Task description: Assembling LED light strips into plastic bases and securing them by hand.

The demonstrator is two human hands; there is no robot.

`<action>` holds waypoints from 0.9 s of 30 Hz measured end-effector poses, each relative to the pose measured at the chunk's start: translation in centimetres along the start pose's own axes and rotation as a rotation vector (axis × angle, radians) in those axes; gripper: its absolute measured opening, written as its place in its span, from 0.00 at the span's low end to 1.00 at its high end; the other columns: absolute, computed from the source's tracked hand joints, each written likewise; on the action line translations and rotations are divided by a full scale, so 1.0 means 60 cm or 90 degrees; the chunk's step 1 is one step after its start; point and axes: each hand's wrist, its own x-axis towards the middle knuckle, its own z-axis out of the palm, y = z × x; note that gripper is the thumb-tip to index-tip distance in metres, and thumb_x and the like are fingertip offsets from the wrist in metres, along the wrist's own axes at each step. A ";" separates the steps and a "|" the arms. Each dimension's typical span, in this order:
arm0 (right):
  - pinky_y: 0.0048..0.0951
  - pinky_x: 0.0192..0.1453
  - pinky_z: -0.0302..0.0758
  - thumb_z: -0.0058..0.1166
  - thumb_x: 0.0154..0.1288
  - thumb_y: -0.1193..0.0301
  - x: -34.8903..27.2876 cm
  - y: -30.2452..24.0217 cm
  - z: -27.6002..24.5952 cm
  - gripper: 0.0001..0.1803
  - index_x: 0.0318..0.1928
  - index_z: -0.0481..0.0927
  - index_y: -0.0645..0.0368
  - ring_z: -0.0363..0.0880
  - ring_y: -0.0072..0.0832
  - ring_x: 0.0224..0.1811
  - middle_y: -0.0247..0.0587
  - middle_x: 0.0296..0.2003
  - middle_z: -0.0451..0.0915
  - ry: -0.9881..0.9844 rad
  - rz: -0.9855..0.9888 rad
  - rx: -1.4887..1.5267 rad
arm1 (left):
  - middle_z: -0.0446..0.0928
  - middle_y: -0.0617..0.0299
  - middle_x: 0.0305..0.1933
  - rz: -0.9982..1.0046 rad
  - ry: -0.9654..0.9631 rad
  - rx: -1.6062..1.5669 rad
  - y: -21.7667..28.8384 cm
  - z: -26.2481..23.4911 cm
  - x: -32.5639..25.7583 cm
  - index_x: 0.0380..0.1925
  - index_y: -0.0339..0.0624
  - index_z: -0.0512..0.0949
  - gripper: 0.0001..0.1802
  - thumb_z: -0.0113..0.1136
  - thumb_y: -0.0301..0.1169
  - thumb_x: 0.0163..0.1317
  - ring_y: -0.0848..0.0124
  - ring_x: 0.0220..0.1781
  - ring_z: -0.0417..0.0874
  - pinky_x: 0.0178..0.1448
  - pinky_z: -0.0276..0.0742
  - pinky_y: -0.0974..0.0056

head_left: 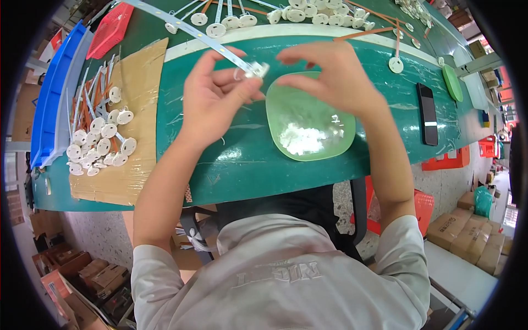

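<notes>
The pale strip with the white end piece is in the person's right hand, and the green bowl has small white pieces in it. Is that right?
Not quite: the head view shows the pale strip with the white end piece in the left hand, not the right. The green bowl does have small white pieces in it.

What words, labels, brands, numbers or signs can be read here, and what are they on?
Pale grey shirt: large lettering across the front, wording not copied here.
Cardboard boxes at right: dark printing, too small to read reliably.
Pale strip in the left hand: any marks too small or blurred to read.
</notes>
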 end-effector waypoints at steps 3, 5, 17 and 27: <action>0.33 0.41 0.80 0.66 0.50 0.71 -0.022 0.052 -0.014 0.17 0.42 0.84 0.62 0.84 0.40 0.35 0.43 0.36 0.86 -0.148 0.013 -0.160 | 0.84 0.57 0.38 0.021 0.037 0.032 -0.010 -0.012 0.012 0.54 0.40 0.66 0.23 0.64 0.24 0.61 0.71 0.38 0.86 0.38 0.77 0.71; 0.35 0.43 0.79 0.65 0.49 0.72 -0.019 0.058 -0.014 0.16 0.40 0.84 0.62 0.83 0.42 0.34 0.45 0.34 0.85 -0.225 0.095 -0.143 | 0.83 0.58 0.38 0.018 0.046 0.012 -0.016 -0.014 0.015 0.54 0.41 0.66 0.24 0.66 0.25 0.61 0.71 0.39 0.86 0.38 0.75 0.72; 0.38 0.40 0.78 0.62 0.52 0.74 -0.006 -0.015 0.041 0.08 0.35 0.83 0.60 0.82 0.43 0.33 0.47 0.32 0.83 -0.062 0.003 -0.059 | 0.82 0.62 0.35 0.053 0.042 0.016 -0.028 -0.011 0.015 0.53 0.41 0.68 0.27 0.71 0.33 0.58 0.79 0.32 0.78 0.37 0.73 0.72; 0.38 0.41 0.75 0.60 0.51 0.76 -0.044 -0.071 0.063 0.05 0.29 0.78 0.64 0.78 0.40 0.35 0.44 0.28 0.79 -0.235 0.040 -0.215 | 0.83 0.59 0.32 -0.024 0.067 0.048 -0.024 0.007 0.004 0.50 0.41 0.70 0.27 0.74 0.35 0.55 0.80 0.33 0.81 0.35 0.74 0.75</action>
